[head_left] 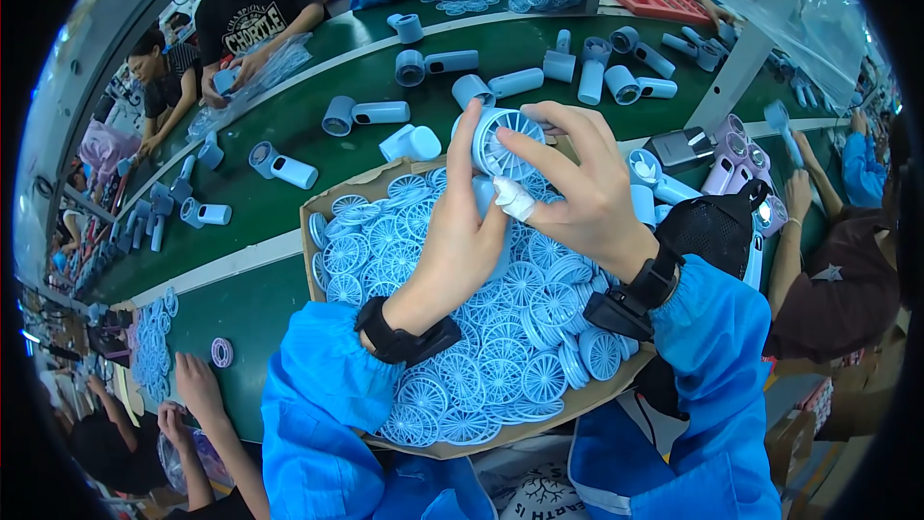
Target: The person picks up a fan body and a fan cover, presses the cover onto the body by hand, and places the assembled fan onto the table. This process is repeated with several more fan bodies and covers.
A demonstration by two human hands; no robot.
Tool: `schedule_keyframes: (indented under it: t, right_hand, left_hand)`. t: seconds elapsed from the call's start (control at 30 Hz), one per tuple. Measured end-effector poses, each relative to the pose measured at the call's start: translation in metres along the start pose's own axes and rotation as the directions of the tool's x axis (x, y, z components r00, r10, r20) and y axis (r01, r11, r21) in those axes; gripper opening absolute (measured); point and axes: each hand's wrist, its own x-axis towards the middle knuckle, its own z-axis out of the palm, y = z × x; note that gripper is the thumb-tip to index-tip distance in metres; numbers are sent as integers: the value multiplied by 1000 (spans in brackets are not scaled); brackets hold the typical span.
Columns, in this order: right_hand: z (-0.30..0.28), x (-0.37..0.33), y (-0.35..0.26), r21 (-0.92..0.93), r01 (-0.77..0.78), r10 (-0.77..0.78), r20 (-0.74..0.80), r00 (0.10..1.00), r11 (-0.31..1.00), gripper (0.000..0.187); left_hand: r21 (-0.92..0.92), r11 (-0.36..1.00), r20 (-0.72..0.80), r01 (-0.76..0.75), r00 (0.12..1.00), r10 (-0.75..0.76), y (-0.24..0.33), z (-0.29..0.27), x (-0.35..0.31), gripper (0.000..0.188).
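Above an open carton, a light blue handheld fan is held with its round, spoked grille facing up. My left hand wraps around the fan's left side, thumb and fingers closed on it. From the right, my right hand holds the fan's head, its index fingertip on the grille and other fingers around the far rim. White tape covers a fingertip of the right hand near the fan's handle, which is partly hidden by the hands. Many loose light blue grilles fill the carton beneath both wrists.
Behind the carton, a green conveyor belt carries several blue fans. Purple fans and a black mesh bag lie right. A metal post rises there. More grilles and a co-worker's hand are left.
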Motion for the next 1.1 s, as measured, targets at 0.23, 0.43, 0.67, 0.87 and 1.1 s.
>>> schedule_keyframes:
  t: [0.23,0.43,0.67,0.87,1.1]
  right_hand:
    - [1,0,-2,14,-17,17,-3,1000,1000,45]
    - [-2,-2,2,-6,44,-44,27,999,999,42]
    - [-1,-6,5,9,25,-25,32,999,1000,46]
    - [1,-8,7,-10,36,-35,81,996,999,37]
    - [6,-10,14,603,-534,398,357,845,593,36]
  left_hand:
    - [34,999,3,-6,1000,5,0,0,0,78]
    - [39,999,2,-18,1000,18,-7,2,1,79]
    - [63,995,26,74,997,-76,2,2,0,78]
    - [-46,989,44,138,990,-136,-5,1,2,74]
    - [-373,872,134,318,948,-288,3,-1,2,64]
